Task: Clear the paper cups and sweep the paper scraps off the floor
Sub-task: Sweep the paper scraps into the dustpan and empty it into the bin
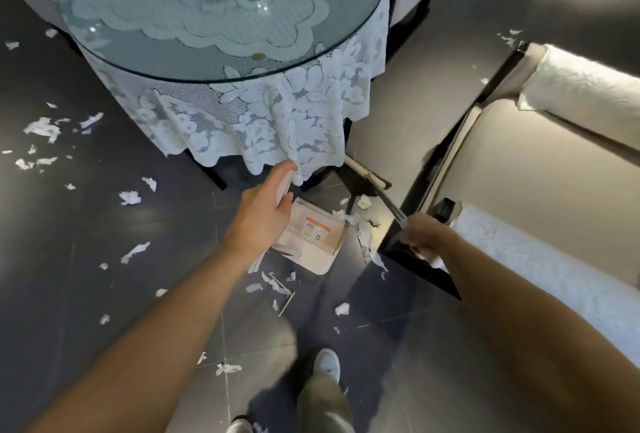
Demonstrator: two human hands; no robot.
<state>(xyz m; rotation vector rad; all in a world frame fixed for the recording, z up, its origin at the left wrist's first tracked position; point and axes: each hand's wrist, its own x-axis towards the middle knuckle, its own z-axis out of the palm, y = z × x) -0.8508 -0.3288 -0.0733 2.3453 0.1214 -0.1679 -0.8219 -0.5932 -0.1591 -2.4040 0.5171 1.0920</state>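
Observation:
A white dustpan (313, 240) stands on the dark tiled floor below the table's edge. My left hand (265, 210) grips its upright white handle. My right hand (420, 233) is closed on the metal shaft of a broom (367, 178), whose black-and-cream head rests on the floor by the table leg. A small heap of white paper scraps (362, 221) lies between the broom head and the dustpan's right side. More scraps (43, 129) are strewn over the floor at left, and others (273, 285) lie below the dustpan. No paper cups are in view.
A round glass-topped table (194, 65) with a white lace cloth stands straight ahead. A cream armchair with black frame (519, 169) sits close on the right. My shoe (327, 365) is on the tiles below. A thin metal rod (286, 302) lies near the scraps.

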